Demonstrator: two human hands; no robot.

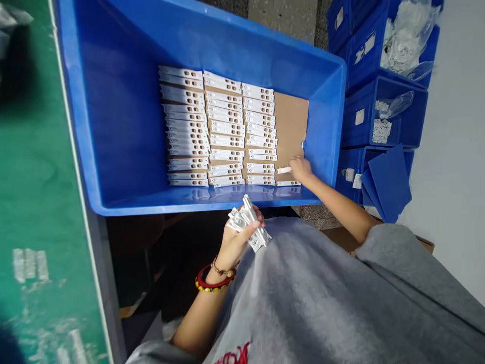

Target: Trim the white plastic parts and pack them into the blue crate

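Observation:
My left hand (242, 230) is closed around a small bunch of white slotted strips (248, 217), just outside the near wall of a big blue bin (220, 206). Inside the bin, my right hand (300, 169) pinches the end of one white strip (284, 170), low over the brown cardboard sheet (291, 121). Close below it lies another single strip (288, 183) by the near wall. To the left, many like strips (226, 129) lie on the cardboard in three columns, their slotted ends toward the right. My right fingertips are partly hidden.
Along the left runs a green table (41, 167) with a metal edge. Stacked blue crates (359, 98) stand at the right, some holding white parts and plastic bags (411, 35). Blue panels (388, 182) lean on the nearest crate.

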